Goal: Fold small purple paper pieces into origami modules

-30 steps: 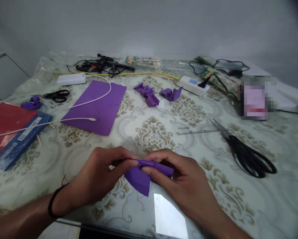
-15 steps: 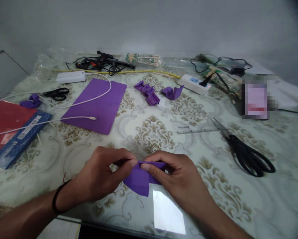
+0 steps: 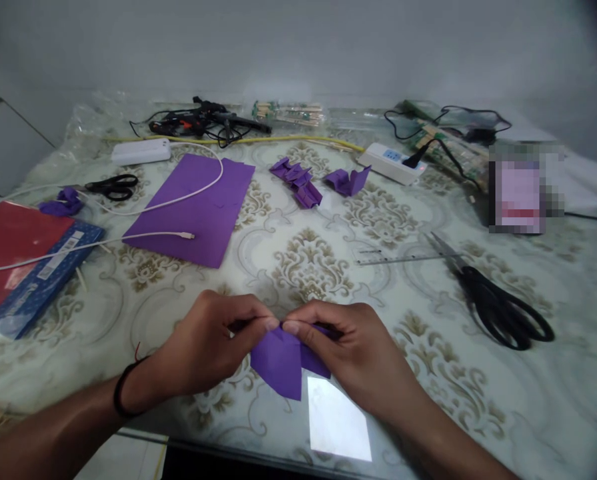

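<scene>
Near the front of the table, a folded piece of purple paper (image 3: 280,362) hangs between both hands. My left hand (image 3: 218,340) pinches its top edge between thumb and forefinger. Close beside that, my right hand (image 3: 346,343) pinches the same edge, the two thumbs nearly meeting. The paper's lower flaps hang down, one under the left thumb and another behind the right fingers. Farther off lie a stack of purple paper (image 3: 178,200), a row of folded purple paper pieces (image 3: 298,183) and a single folded purple piece (image 3: 348,181).
Large black scissors (image 3: 503,300) lie at the right, blades over a clear ruler (image 3: 403,257). Smaller scissors (image 3: 113,187), a white cable (image 3: 163,235) and a red-and-blue packet (image 3: 33,267) are at the left. A power strip (image 3: 391,163) and glue guns (image 3: 203,123) sit at the back.
My hands have drawn closer together on the paper's top edge. The flaps hang slightly lower and farther right. The whole view has shifted a little.
</scene>
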